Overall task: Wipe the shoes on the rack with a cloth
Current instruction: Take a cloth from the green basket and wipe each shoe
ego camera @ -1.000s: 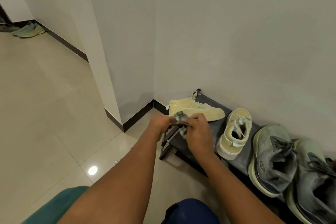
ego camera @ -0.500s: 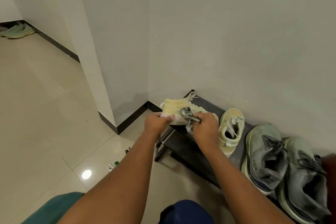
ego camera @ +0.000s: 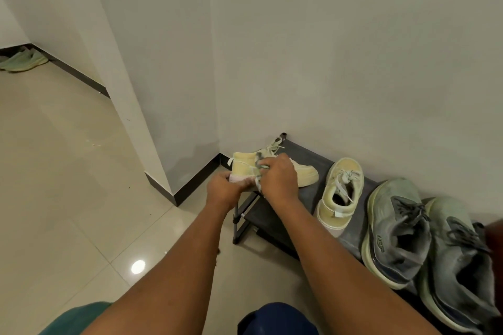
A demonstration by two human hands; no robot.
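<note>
Pale yellow high-top shoe, lying sideways at the left end of the dark rack, heel toward the corner, laces loose, sole edge pinkish. Held at the heel by the left hand, fingers curled round the sole. Small grey crumpled cloth pinched in the right hand and pressed against the shoe's side. On the rack: four shoes in all, namely two yellow, the second upright just beside, and two grey sneakers at right. One more greenish pair far off on the floor.
</note>
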